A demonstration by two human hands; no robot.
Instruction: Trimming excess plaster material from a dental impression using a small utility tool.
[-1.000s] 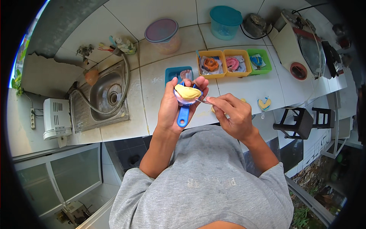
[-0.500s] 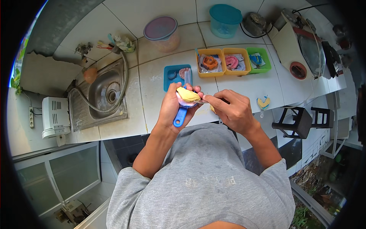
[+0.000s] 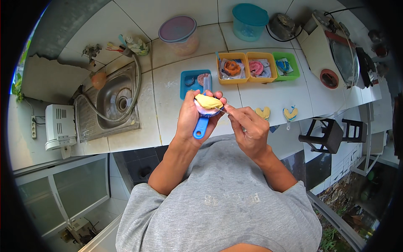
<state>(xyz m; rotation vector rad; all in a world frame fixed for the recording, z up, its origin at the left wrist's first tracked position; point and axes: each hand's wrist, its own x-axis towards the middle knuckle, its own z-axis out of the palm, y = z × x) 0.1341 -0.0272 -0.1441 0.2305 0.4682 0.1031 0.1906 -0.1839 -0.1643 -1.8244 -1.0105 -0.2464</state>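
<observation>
My left hand (image 3: 186, 122) holds a blue-handled dental tray (image 3: 200, 127) filled with pale pink material and topped by a thick lump of yellow paste (image 3: 208, 100). My right hand (image 3: 248, 128) grips a thin metal blade (image 3: 221, 111), its tip against the side of the filling. Just beyond sits a blue container (image 3: 186, 92) with a pink denture model (image 3: 202, 78). To the right, two yellow heart-shaped casts (image 3: 290, 111) (image 3: 262, 112) lie near the counter's front edge.
A steel sink (image 3: 106, 126) and white appliance (image 3: 59, 126) are at left. Lidded tubs (image 3: 178, 42) (image 3: 247, 29), yellow bins (image 3: 222, 79) and a green bin (image 3: 293, 75) stand behind. A machine (image 3: 319, 54) is at back right, black stools (image 3: 329, 138) at lower right.
The tray in my left hand dipped down, then rose slightly. My right hand has moved a little left and down, uncovering a yellow cast beside it. The blade stays at the filling.
</observation>
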